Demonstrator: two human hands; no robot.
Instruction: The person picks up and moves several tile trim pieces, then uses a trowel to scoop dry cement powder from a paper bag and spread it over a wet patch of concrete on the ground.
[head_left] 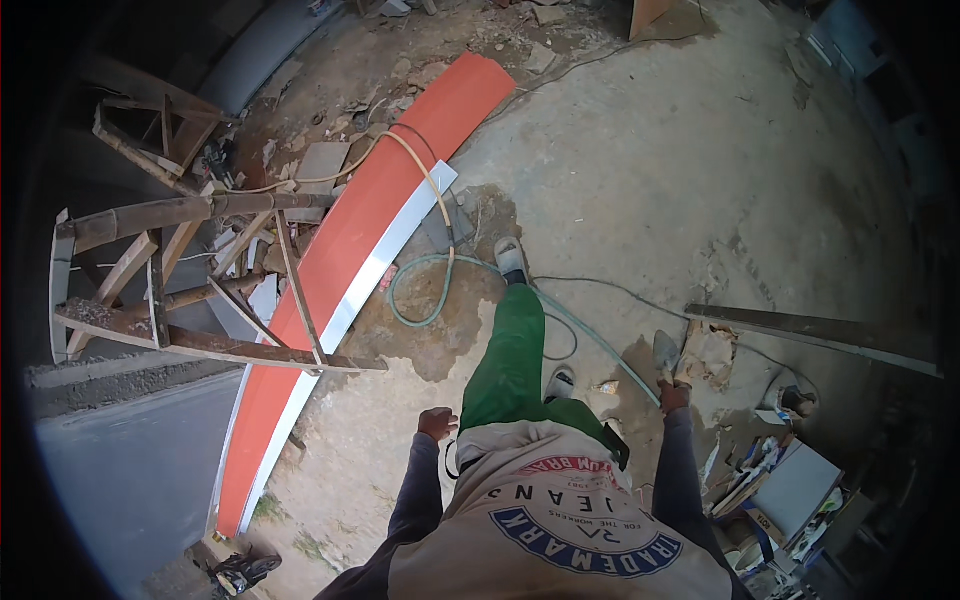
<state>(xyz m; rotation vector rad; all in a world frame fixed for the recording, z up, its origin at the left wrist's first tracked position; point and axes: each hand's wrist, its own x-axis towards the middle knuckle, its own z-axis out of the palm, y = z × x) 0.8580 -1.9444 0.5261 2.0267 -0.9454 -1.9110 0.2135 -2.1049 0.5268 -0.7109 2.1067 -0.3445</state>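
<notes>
My right hand (pixel 676 395) hangs at my right side, its fingers wrapped round the handle of a trowel (pixel 666 352). The trowel's grey, pointed blade faces away from me, above the concrete floor. A green hose (pixel 610 348) runs over the floor close to that hand. At my left hip, my left hand (pixel 437 423) is curled closed, and no object shows in it. My green-trousered legs are in mid-stride, one sandalled foot (pixel 510 258) ahead near the hose.
A long red sheet (pixel 400 165) with a white strip (pixel 375 265) lies left. A bamboo-and-wood frame (pixel 180 215) crosses it. Rubble (pixel 330 150) lies behind. To the right are a wooden beam (pixel 810 332) and a cluttered stack of boards (pixel 795 485). A motorcycle (pixel 240 572) stands lower left.
</notes>
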